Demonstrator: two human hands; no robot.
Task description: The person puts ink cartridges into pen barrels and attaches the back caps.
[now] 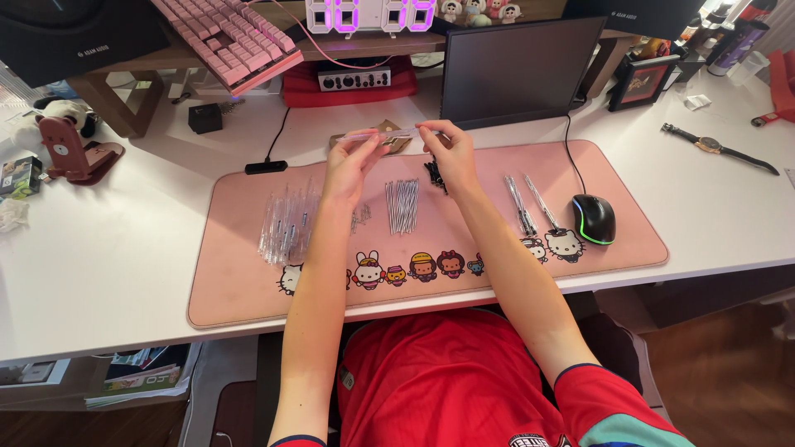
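Both my hands are raised over the far part of a pink desk mat point(248, 281) and together hold a thin clear tube point(389, 134) level between them. My left hand point(354, 161) pinches its left end, my right hand point(447, 149) its right end. Below on the mat lie a heap of clear tubes point(286, 223), a bundle of thin metal refills point(402, 205), a small dark cluster of parts point(434, 174) and two finished pens point(530, 205).
A black mouse point(593, 218) sits on the mat's right side. Behind are a dark monitor point(517, 70), a pink keyboard point(228, 41), a small brown card point(397, 142), a wristwatch point(716, 147) and a pink stand point(70, 149). The white desk edge runs near my red shirt.
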